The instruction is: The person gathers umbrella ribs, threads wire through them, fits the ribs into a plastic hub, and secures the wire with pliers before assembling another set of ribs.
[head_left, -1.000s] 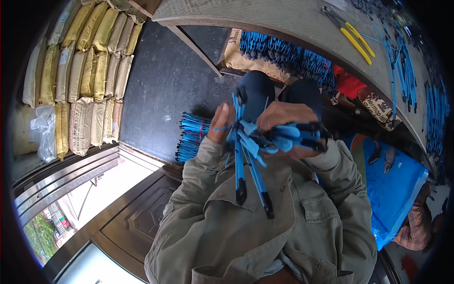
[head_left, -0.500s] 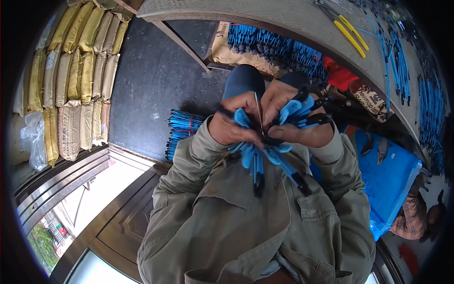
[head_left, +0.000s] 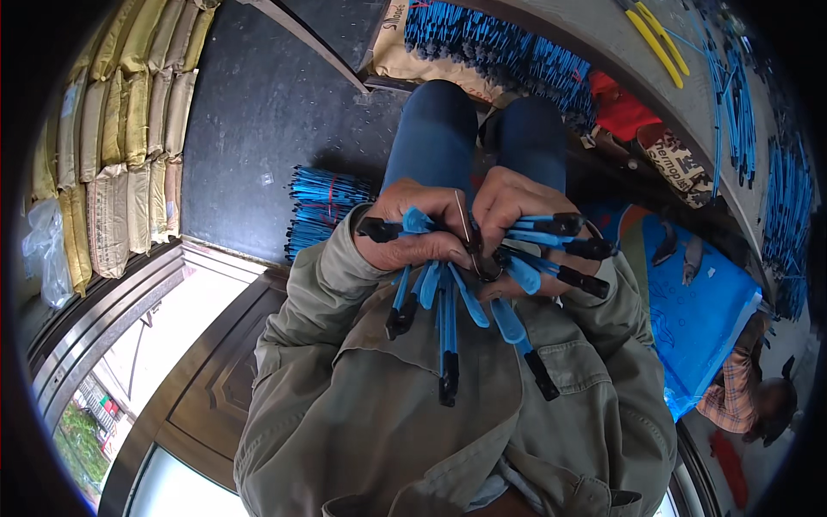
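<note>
My left hand and my right hand are close together above my lap, both closed. Between them they hold a thin metal wire, its straight end pointing up and away from me. A cluster of blue plastic strips with black ends fans out around the wire, below and to both sides of the fingers. My left thumb presses at the wire, beside a few strips. Several strips lie across my right hand. Where the strips meet the wire, a dark curved piece shows; fingers partly hide it.
Bundles of blue strips lie on the dark floor at left, more under the bench. Yellow-handled pliers rest on the bench. Stacked sacks stand at far left. A blue sheet and a person in a plaid sleeve are at right.
The strips, blurred and bunched before, now hang spread and sharper below the hands. My hands stay together at the wire. The view has shifted, showing more of my legs.
</note>
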Demonstrator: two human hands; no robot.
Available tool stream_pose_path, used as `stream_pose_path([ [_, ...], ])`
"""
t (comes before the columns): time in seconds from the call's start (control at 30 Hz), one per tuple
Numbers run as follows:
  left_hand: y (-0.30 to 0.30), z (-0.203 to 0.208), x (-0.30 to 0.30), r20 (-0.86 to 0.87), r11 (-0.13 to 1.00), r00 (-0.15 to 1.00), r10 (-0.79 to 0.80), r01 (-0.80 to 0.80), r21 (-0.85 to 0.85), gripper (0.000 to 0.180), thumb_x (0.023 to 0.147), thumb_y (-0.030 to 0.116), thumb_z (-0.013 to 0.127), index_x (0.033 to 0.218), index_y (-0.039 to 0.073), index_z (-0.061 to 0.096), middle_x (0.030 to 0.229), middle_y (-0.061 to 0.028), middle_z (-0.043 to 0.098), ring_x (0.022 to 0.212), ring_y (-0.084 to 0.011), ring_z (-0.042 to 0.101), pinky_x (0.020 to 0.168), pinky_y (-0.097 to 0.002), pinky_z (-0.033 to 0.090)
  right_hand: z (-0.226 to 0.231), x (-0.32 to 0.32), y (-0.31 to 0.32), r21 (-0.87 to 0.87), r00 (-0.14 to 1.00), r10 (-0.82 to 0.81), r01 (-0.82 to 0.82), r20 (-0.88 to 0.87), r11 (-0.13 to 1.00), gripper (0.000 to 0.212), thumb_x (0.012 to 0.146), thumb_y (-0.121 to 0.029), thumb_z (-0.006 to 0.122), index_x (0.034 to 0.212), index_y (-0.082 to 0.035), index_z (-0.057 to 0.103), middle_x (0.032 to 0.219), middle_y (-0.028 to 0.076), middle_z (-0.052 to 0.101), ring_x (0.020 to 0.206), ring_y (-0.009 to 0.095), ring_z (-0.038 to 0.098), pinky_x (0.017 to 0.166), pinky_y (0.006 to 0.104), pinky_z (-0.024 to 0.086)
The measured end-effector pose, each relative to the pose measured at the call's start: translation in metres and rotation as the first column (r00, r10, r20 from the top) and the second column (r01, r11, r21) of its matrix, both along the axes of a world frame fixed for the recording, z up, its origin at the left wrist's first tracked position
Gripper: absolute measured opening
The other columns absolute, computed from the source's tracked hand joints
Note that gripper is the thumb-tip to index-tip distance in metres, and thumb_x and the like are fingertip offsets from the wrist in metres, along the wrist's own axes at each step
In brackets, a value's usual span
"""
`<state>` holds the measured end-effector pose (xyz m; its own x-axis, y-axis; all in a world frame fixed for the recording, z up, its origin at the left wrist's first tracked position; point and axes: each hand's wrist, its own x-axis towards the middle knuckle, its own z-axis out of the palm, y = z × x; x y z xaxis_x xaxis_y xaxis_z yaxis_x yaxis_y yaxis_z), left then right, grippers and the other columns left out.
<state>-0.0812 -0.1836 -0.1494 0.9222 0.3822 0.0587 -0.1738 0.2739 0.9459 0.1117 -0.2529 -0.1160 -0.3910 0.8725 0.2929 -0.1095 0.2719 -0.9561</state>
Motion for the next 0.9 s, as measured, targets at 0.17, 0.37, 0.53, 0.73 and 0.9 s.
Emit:
stream_pose_path([
  [0.17,0.001,-0.009,-0.001,0.057,0.998,0.998,0.004,-0.001,-0.058,0.027,0.074,0.020,0.072,0.061,0.002,0.058,0.065,-0.0118,0.064,0.060,-0.0195,0.061,0.055,-0.0274,0.048,-0.004,0.004,-0.004,0.068,0.989,-0.115,0.109,0.092,0.992,0.035,0.058,-0.022,0.083,0.079,-0.005,0.060,0.079,0.007,0.056,0.068,0.016,0.055,0.057,0.0273,0.043],
  [0.37,0.003,-0.010,0.001,0.111,0.992,0.992,0.058,-0.045,-0.115,0.027,0.073,0.022,0.073,0.066,0.000,0.061,0.067,-0.0128,0.063,0.060,-0.0217,0.059,0.057,-0.0303,0.047,-0.010,0.010,-0.001,0.066,0.987,-0.146,0.141,0.072,0.988,0.033,0.059,-0.020,0.083,0.077,-0.004,0.060,0.077,0.009,0.058,0.067,0.016,0.056,0.054,0.0269,0.043],
  [0.53,0.012,-0.012,0.000,0.075,0.998,0.995,-0.065,0.065,0.002,0.020,0.068,0.011,0.076,0.076,-0.001,0.062,0.075,-0.0091,0.062,0.067,-0.0151,0.057,0.061,-0.0266,0.045,-0.012,0.014,0.004,0.034,0.988,-0.150,0.149,0.042,0.988,0.031,0.059,-0.014,0.082,0.078,-0.002,0.060,0.080,0.011,0.060,0.071,0.017,0.057,0.059,0.0276,0.044],
  [0.73,0.011,0.015,0.012,-0.115,0.992,0.992,0.057,-0.043,0.119,0.025,0.065,0.002,0.077,0.085,0.000,0.063,0.081,-0.0043,0.061,0.072,-0.0086,0.055,0.064,-0.0231,0.044,-0.010,0.018,0.011,-0.209,0.969,-0.236,0.217,-0.070,0.953,0.030,0.059,-0.006,0.081,0.079,0.001,0.059,0.081,0.012,0.060,0.076,0.019,0.057,0.066,0.0286,0.044],
  [0.9,0.019,0.006,0.010,-0.256,0.969,0.941,0.223,-0.243,-0.049,0.022,0.063,-0.003,0.071,0.084,-0.006,0.064,0.070,-0.0043,0.060,0.063,-0.0095,0.056,0.056,-0.0224,0.043,-0.016,0.018,0.017,-0.262,0.962,-0.271,0.269,0.028,0.927,0.030,0.063,-0.008,0.079,0.082,-0.001,0.057,0.082,0.008,0.058,0.077,0.016,0.055,0.069,0.0280,0.044],
])
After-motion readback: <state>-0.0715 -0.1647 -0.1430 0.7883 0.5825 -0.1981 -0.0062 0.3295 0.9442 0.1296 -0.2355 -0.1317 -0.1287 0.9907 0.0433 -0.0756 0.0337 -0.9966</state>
